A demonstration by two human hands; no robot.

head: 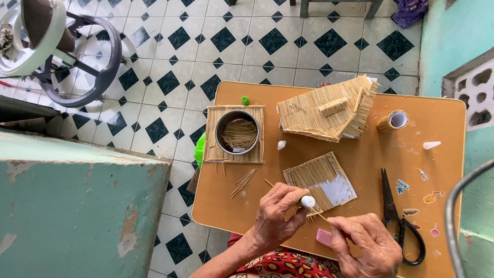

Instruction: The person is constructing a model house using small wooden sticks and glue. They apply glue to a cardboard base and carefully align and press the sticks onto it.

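Head view: a small white glue bottle (307, 201) is clasped in the closed left hand (275, 216) and a thin stick (320, 215) is pinched in the right hand (366, 247), just below a partly stick-covered panel (320, 181) on the surface (427, 170), beside a finished stick roof (329, 108).

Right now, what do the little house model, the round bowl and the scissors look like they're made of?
The house model looks built from thin pale wooden sticks laid side by side, matte and straw-coloured. The round bowl seems to be metal: its grey rim has a dull shine, and it holds loose sticks. The scissors have dark blades, probably metal, and black loop handles, likely plastic, though the finish is hard to judge.
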